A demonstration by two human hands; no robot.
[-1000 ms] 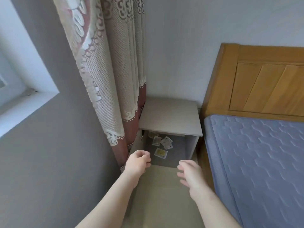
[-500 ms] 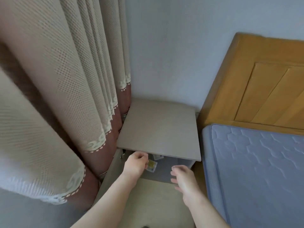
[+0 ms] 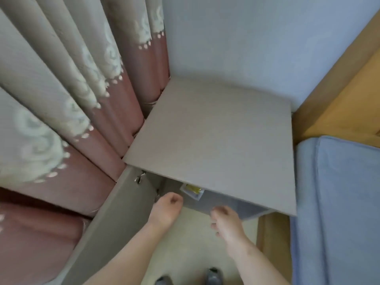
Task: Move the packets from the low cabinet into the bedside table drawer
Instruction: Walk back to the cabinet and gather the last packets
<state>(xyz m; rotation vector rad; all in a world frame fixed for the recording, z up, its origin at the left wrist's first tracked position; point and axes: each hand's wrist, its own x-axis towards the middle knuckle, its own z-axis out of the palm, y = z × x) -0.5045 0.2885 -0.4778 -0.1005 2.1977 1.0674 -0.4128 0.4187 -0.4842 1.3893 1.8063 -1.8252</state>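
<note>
From nine to eleven o'clock hangs a pleated curtain (image 3: pixel 61 99) of beige mesh weave with pale scrollwork over a dusty-pink hem. Below it, toward seven o'clock, the flat grey door (image 3: pixel 115 223) of the low cabinet (image 3: pixel 216 140) stands swung outward, with a small metal hinge (image 3: pixel 139 177) at its top.

The left forearm rises from six o'clock, bare and nearly straight, up to the mouth of the cabinet. The left hand (image 3: pixel 167 210) is knuckles-up with its fingers curled under. They may be pinching something, but motion blur and the tucked fingertips leave that undecided.

At one o'clock from that hand, just beside it, a white packet (image 3: pixel 193 192) with a yellow patch lies on the cabinet's inner floor, half hidden beneath the matte, square-edged top.

The right forearm slants in from five o'clock. The right hand (image 3: pixel 226 221) hovers before the opening at the packet's four o'clock, its fingers loosely bent and holding nothing.

At three o'clock lies a blue quilted mattress (image 3: pixel 339 202). A honey-coloured wooden headboard (image 3: pixel 339 99) stands at two o'clock.
</note>
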